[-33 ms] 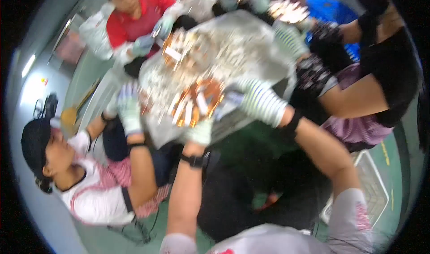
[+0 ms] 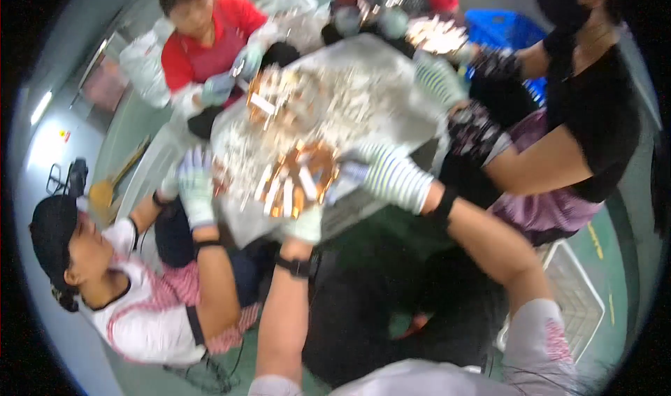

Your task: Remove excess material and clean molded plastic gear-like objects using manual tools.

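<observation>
A ring-shaped bundle of copper and white parts (image 2: 297,179) sits at the near edge of a table covered with a silvery sheet (image 2: 391,116). My left hand (image 2: 305,222), in a pale glove with a black wrist band, grips the bundle from below. My right hand (image 2: 388,176), in a striped glove, holds its right side. A second copper and white bundle (image 2: 276,99) lies farther back, among a heap of small white pieces (image 2: 349,95). The picture is blurred, so finger detail is unclear.
Several other people crowd the table: one in a black cap at the left with gloved hands (image 2: 196,186) on the sheet, one in a red shirt (image 2: 210,43), one in black (image 2: 594,109). A blue crate (image 2: 507,29) stands behind. A white wire basket (image 2: 580,291) sits on the floor.
</observation>
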Demonstrator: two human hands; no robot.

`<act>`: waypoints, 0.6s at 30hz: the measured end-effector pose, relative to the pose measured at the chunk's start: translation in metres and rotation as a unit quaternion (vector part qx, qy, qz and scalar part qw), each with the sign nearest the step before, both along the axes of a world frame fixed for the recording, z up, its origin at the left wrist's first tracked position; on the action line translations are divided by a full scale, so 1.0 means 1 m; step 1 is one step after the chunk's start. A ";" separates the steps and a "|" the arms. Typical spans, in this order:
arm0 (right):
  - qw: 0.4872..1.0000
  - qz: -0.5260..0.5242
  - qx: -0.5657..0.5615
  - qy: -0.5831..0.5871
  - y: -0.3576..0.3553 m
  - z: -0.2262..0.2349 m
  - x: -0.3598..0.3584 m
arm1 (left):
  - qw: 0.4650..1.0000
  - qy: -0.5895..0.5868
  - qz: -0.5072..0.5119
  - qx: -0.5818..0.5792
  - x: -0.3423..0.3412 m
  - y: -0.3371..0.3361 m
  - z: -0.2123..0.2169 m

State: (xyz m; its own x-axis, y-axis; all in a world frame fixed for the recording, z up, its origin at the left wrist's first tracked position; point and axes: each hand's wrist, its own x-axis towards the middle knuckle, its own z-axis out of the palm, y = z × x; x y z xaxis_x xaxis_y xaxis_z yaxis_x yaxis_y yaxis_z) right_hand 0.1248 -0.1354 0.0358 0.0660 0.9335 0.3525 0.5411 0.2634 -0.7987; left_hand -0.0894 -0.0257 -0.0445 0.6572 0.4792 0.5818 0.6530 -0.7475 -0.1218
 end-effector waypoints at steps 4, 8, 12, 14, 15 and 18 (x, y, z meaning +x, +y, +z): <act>0.994 -0.076 -0.056 0.048 -0.007 0.023 -0.006 | 0.971 -0.165 0.026 -0.173 0.012 -0.009 0.015; 0.973 -0.032 -0.103 0.204 -0.015 0.043 -0.016 | 0.946 -0.213 0.027 -0.244 0.013 -0.007 0.022; 0.970 -0.016 -0.106 0.217 -0.020 0.049 -0.024 | 0.977 0.004 0.151 -0.152 -0.002 0.006 0.005; 0.978 -0.006 -0.063 0.198 -0.019 0.048 -0.030 | 0.983 0.003 0.141 0.118 -0.007 0.005 -0.011; 0.973 0.008 -0.086 0.212 -0.020 0.046 -0.030 | 0.993 -0.045 0.094 0.051 -0.008 0.007 -0.016; 0.961 0.015 -0.119 0.249 -0.015 0.038 -0.030 | 0.879 -0.251 -0.016 -0.405 -0.005 0.006 -0.022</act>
